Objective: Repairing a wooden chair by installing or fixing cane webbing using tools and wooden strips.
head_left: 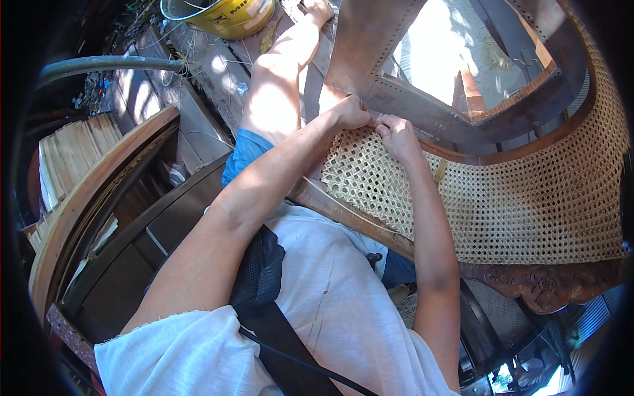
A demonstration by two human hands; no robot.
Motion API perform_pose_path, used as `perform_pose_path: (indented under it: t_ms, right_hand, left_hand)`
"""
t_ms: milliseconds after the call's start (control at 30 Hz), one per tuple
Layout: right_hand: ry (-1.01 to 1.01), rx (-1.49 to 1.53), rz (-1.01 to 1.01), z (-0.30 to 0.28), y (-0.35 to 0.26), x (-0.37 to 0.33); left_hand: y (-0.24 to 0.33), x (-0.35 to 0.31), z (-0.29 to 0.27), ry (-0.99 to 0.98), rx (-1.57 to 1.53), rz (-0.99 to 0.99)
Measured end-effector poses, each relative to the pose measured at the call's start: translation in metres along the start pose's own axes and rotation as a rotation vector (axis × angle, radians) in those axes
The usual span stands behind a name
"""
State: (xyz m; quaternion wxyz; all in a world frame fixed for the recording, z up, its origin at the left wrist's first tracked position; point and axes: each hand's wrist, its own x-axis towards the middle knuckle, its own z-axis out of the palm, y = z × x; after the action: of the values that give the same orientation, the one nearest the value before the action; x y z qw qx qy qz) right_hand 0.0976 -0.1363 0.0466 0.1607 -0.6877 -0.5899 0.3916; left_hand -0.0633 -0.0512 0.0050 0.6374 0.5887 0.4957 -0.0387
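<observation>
A curved wooden chair frame (508, 157) with woven cane webbing (502, 211) stretched across it lies over my lap. At the upper left corner of the webbing, beside the wooden seat frame with its row of small holes (422, 99), my two hands work close together. My left hand (353, 112) is closed, its fingers bent down at the edge of the cane. My right hand (398, 136) pinches with thumb and forefinger just beside it. Whatever lies between the fingertips is too small to make out. A carved wooden rail (548, 280) borders the webbing at the lower right.
A yellow metal bucket (228, 18) stands on the plank floor at the upper left, near my bare leg (274, 89). A bluish-green hose or pipe (109, 64) runs in from the left. Curved wooden pieces (99, 191) and a dark wooden bench (142, 247) are at my left.
</observation>
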Motion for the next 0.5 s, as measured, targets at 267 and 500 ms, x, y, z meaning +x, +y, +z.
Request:
perform_pose_path:
  t_ms: [267, 500]
  right_hand:
    - [-0.006, -0.068, -0.117, 0.001, 0.001, -0.002]
    - [-0.178, 0.015, 0.159, -0.026, -0.022, 0.008]
  left_hand:
    - [0.016, 0.003, -0.009, -0.028, 0.234, -0.088]
    - [0.014, -0.003, -0.013, -0.047, 0.156, -0.135]
